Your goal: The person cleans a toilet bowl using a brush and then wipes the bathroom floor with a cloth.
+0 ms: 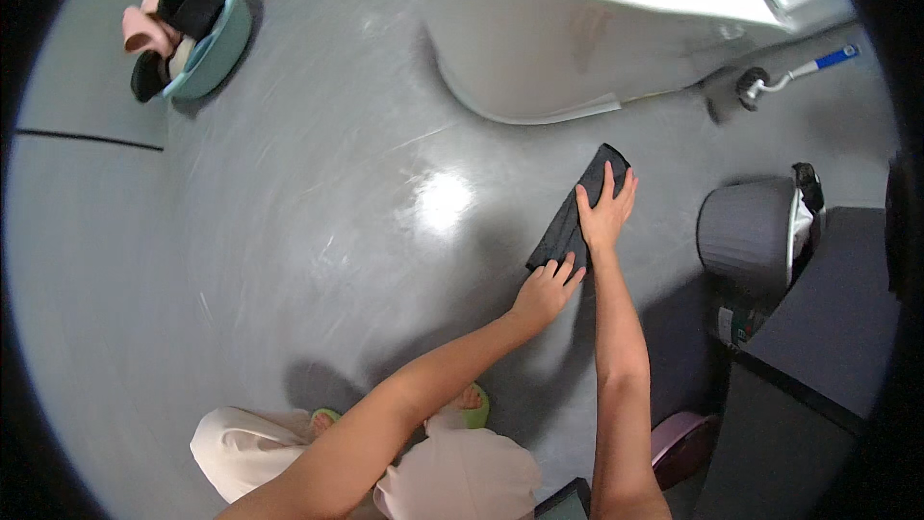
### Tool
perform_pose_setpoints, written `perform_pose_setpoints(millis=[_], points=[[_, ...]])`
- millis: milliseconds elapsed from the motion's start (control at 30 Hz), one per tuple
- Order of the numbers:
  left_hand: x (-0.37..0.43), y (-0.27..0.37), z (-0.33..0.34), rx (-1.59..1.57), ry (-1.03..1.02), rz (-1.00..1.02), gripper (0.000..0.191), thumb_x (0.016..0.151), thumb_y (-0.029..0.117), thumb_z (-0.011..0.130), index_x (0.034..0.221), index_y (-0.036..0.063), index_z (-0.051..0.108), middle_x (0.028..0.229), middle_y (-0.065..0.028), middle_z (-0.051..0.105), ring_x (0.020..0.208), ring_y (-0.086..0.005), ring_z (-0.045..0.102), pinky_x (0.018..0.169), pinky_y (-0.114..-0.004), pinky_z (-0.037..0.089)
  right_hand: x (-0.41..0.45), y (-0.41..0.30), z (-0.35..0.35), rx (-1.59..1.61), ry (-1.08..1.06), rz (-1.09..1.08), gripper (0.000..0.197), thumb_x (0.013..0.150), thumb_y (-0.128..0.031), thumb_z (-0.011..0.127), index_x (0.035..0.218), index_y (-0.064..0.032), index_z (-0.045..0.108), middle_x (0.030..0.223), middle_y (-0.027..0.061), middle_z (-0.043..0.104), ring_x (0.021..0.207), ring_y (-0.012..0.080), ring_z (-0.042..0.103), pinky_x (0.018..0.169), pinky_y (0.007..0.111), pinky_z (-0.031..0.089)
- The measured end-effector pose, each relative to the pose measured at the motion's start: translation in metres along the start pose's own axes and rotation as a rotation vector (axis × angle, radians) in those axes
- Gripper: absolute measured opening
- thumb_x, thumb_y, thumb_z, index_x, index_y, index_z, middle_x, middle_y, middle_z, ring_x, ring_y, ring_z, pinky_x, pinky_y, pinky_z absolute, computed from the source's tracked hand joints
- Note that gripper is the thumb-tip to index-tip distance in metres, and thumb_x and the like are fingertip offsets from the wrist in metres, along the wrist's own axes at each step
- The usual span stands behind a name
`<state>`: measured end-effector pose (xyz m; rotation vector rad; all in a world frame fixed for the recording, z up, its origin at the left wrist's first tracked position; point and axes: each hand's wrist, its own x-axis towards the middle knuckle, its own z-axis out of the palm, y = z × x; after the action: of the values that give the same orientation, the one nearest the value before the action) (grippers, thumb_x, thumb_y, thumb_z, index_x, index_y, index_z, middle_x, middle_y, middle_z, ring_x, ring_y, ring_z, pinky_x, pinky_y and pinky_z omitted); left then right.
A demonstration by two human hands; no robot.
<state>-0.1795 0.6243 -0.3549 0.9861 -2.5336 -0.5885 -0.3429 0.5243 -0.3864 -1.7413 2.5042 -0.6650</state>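
A dark grey folded cloth lies flat on the shiny grey floor, right of the middle of the view. My right hand rests on its far part with the fingers spread, pressing it from above. At the near end of the cloth is my left hand, its fingertips on the cloth's edge. Neither hand visibly wraps round the cloth. What lies under the palms is hidden.
Ahead stands a white bathtub or similar fixture. A toilet brush is beyond at right. To the right are a grey waste bin, a dark cabinet and a pink basin. A teal basin of slippers stands far left.
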Motion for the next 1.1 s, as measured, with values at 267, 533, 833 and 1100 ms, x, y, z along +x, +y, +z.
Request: perform_pose_setpoints(millis=[267, 533, 833, 1100], points=[[-0.105, -0.058, -0.058, 0.041, 0.029, -0.393, 0.059, 0.079, 0.004, 0.060, 0.136, 0.0132, 0.052, 0.138, -0.0206, 0.047, 0.100, -0.0331, 0.054, 0.084, -0.043, 0.047, -0.044, -0.190, 0.054, 0.035, -0.131, -0.401, 0.068, 0.084, -0.040, 0.066, 0.143, -0.0123, 0.045, 0.154, 0.0224, 0.026, 0.143, 0.0416, 0.021, 0.115, 0.056, 0.017], [-0.170, -0.130, -0.160, -0.027, 0.042, -0.500, 0.058, 0.077, 0.002, 0.064, 0.133, 0.0076, 0.051, 0.133, -0.0190, 0.048, 0.116, -0.0356, 0.051, 0.094, -0.045, 0.045, -0.070, -0.301, 0.100, 0.275, -0.197, -0.476, 0.052, 0.079, -0.003, 0.058, 0.130, -0.0124, 0.058, 0.142, 0.0152, 0.044, 0.131, 0.0358, 0.039, 0.105, 0.051, 0.033], [-0.271, -0.102, -0.263, -0.387, 0.339, -0.805, 0.064, 0.082, 0.010, 0.069, 0.137, 0.0026, 0.035, 0.131, -0.0221, 0.037, 0.105, -0.0382, 0.054, 0.084, -0.043, 0.050, -0.175, -0.515, 0.024, 0.839, -0.960, -1.453, 0.039, 0.086, -0.010, 0.059, 0.124, -0.0079, 0.060, 0.136, 0.0170, 0.052, 0.123, 0.0339, 0.050, 0.104, 0.042, 0.040], [-0.406, -0.065, -0.222, -0.529, 0.573, -1.145, 0.060, 0.088, 0.005, 0.060, 0.142, 0.0052, 0.035, 0.136, -0.0189, 0.036, 0.108, -0.0273, 0.055, 0.093, -0.039, 0.047, -0.277, -0.526, 0.038, 0.562, -0.885, -1.987, 0.052, 0.091, -0.010, 0.050, 0.142, -0.0195, 0.046, 0.147, 0.0088, 0.044, 0.135, 0.0240, 0.043, 0.107, 0.038, 0.039]])
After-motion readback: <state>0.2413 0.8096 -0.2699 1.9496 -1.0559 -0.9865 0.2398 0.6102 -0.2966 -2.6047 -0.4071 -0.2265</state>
